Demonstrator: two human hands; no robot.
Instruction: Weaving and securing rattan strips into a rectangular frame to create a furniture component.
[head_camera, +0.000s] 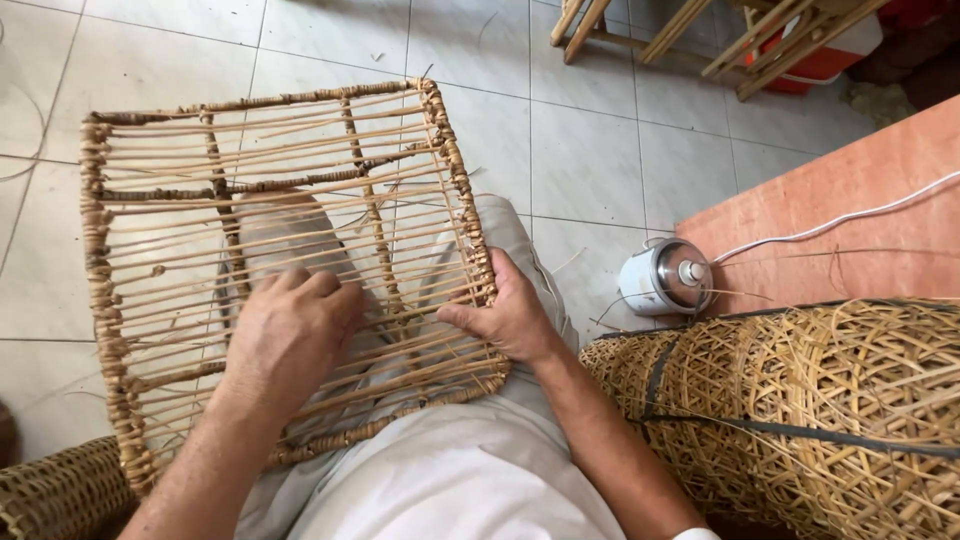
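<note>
The person sat with a flat woven frame (280, 250) of thin cane sticks resting across the lap, over the grey trousers (440, 480). The frame was a rectangle, and its long side ran away from the body, tilted a little toward the person's left. Most of the thin sticks ran side to side across it. The left hand (290, 335) lay on top of the frame, near the middle and toward the near end. Its fingers were curled down, pressing on the sticks, but it could not be seen whether they pinched one stick. The right hand (510, 315) was at the frame's right edge, near the close corner. Its thumb lay on top and its fingers seemed wrapped under the thick bound rim, holding it steady. So both hands touched the frame, the left one inside it and the right one at its side. The far end of the frame stuck out over the pale tiled floor (590, 150), well away from both hands. To the right stood a big woven basket roll (800, 400), near the right arm, and a small round metal pot (665, 278) with a white cord (830, 222) sat beside a reddish board (850, 200).
</note>
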